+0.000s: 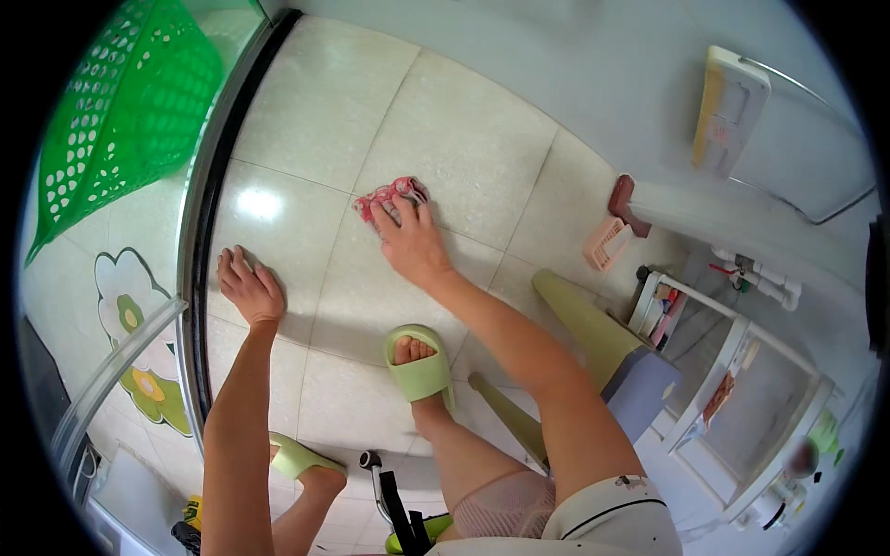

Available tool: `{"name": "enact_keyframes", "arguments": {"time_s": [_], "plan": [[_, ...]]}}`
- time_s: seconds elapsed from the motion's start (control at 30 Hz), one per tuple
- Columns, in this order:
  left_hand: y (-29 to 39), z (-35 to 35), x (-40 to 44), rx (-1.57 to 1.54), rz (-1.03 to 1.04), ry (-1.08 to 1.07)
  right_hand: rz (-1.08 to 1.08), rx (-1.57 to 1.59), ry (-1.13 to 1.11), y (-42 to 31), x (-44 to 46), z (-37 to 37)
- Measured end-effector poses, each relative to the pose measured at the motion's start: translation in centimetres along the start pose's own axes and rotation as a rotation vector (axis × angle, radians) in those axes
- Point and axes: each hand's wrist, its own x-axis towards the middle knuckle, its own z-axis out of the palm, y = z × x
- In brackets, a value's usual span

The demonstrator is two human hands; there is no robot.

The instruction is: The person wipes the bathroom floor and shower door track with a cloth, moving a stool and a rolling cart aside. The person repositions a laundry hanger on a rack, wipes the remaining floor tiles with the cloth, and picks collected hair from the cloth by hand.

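My right hand [413, 243] presses a crumpled red-and-white patterned cloth [378, 196] against the tiled floor [454, 111]. Its fingers rest over the near side of the cloth, and part of the fabric is hidden under them. My left hand [250, 285] lies on the tiles with nothing in it, fingers stretched out, close to the dark door track [219, 176]. Below and between the hands, one of my feet wears a green slipper [417, 375]; the other green slipper [295, 456] is lower left, partly covered by my leg.
A green perforated basket [139, 111] stands left of the glass partition, above a flower-shaped mat [153, 380]. To the right are a pink small basket [607, 243], a green-legged stool [593, 324] and a white rolling shelf [742, 371]. A wall rises at upper right.
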Motion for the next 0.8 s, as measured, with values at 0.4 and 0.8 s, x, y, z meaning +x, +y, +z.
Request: {"name": "enact_keyframes", "arguments": {"time_s": [0.4, 0.8], "plan": [[-0.1, 0.0, -0.3, -0.028, -0.045, 0.021, 1.199, -0.299, 0.054, 17.9, -6.5, -3.5], [-0.4, 0.5, -0.5, -0.049, -0.065, 0.062, -0.31, -0.036, -0.104, -1.4, -4.4, 0.1]]}}
